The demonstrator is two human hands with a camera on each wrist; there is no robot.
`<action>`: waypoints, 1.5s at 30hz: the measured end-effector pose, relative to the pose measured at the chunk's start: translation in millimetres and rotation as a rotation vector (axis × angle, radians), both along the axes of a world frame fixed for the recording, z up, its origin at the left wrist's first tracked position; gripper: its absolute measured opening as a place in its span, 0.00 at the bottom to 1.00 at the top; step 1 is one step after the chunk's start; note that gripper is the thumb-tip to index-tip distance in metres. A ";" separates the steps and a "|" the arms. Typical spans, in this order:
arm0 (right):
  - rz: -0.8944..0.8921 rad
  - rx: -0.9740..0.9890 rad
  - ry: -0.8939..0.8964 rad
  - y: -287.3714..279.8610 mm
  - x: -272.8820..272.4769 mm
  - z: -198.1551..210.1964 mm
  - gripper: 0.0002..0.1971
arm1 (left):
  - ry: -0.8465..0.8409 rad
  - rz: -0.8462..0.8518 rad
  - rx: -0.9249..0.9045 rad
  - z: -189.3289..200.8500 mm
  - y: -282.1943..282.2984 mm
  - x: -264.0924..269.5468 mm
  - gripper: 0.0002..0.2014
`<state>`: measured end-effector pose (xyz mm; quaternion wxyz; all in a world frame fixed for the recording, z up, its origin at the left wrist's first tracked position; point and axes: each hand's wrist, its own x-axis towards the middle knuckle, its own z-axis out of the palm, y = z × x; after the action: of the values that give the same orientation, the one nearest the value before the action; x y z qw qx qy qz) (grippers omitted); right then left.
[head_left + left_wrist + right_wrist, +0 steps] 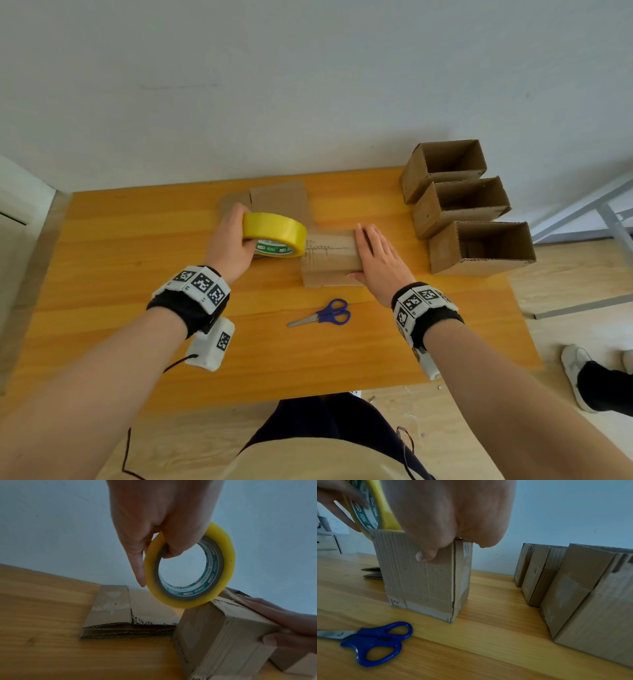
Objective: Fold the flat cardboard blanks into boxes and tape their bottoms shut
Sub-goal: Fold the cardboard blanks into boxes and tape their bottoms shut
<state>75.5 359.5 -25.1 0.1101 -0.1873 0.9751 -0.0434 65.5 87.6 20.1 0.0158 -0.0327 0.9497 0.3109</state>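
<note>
Tabletop (pixel 102 260): left hand (pixel 229 240) grip holds tape roll (pixel 274 233); only right wrist shows right hand (pixel 450 513) thumb on box (pixel 423 577).

I think I am looking into a plain workroom, not a home: a bare white wall (pixel 308 85) at 12 o'clock, an orange wooden desk (pixel 137 308), pale plank floor (pixel 565 274), and grey metal frame legs (pixel 589 212) at 3 o'clock.

The right hand (pixel 378 260) covers the right end of the upturned box (pixel 330 258); the tape roll (pixel 275 234) hides its left end and part of the flat blanks (pixel 281 198), blurred here
</note>
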 end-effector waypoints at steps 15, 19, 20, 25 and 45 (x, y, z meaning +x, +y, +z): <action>-0.018 -0.001 0.000 -1.5 0.5 0.0 0.46 | -0.075 0.037 -0.039 -20.3 -6.0 0.1 0.17; -0.020 -0.002 0.007 -0.5 0.0 -1.2 0.46 | -0.097 0.074 -0.003 -26.0 -2.9 0.7 0.17; -0.021 -0.003 0.004 -0.1 -0.2 -1.2 0.46 | -0.100 0.080 0.001 -27.1 -2.8 1.1 0.16; -0.031 0.035 0.005 -7.3 1.0 4.0 0.51 | -0.088 0.074 0.024 -31.7 -1.6 2.6 0.15; 0.101 -0.004 0.012 -77.9 -4.2 -1.6 0.45 | -0.166 -0.390 -0.109 -22.7 -2.7 -5.0 0.31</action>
<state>71.3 281.6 -26.7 0.1059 -0.2367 0.9650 -0.0386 60.4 84.8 -2.6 0.1520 0.1252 0.9490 0.2462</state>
